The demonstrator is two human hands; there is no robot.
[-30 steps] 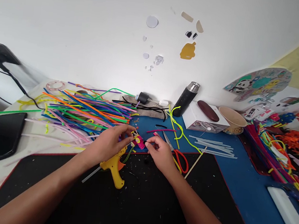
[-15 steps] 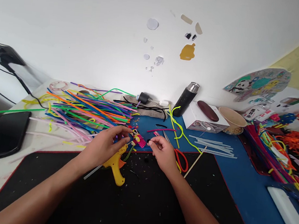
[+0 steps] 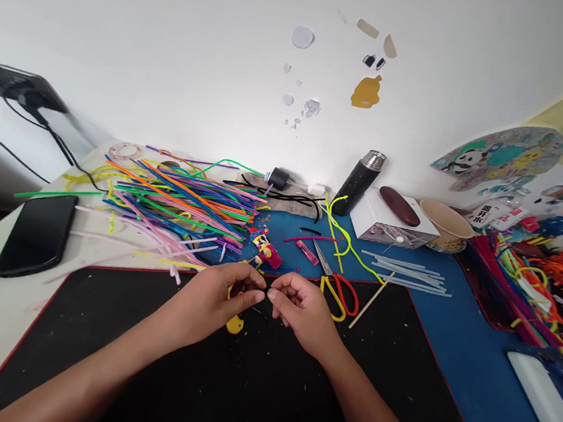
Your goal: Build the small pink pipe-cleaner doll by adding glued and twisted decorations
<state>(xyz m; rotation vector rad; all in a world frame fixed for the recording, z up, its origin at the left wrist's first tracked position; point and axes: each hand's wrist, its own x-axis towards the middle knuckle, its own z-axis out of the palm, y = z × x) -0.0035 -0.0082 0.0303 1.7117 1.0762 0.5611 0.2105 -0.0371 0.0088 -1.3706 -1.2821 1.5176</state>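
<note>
Above the black mat (image 3: 263,384), my left hand (image 3: 219,298) is closed in a pinch. My right hand (image 3: 305,314) pinches from the other side, its fingertips almost meeting those of the left. A tiny black piece sits at the right fingertips, barely visible against the dark mat. What the left fingertips hold, if anything, cannot be made out. Beneath the left hand lies a yellow glue gun (image 3: 235,326), mostly covered. Just beyond the hands is a small pink, yellow and black figure (image 3: 268,251). Scissors (image 3: 336,287) with red and yellow handles lie right of my right hand.
Pipe cleaners (image 3: 186,201) in many colours pile up at the left, behind a phone (image 3: 36,235). Clear glue sticks (image 3: 408,273) and a wooden stick (image 3: 371,301) lie at the right. A black thermos (image 3: 359,182), white box (image 3: 386,219) and bowl (image 3: 446,225) stand along the wall.
Both hands have come together and nearer to me, the left moving right over the glue gun. The black piece has come down with my right fingers. The figure and scissors are now less covered.
</note>
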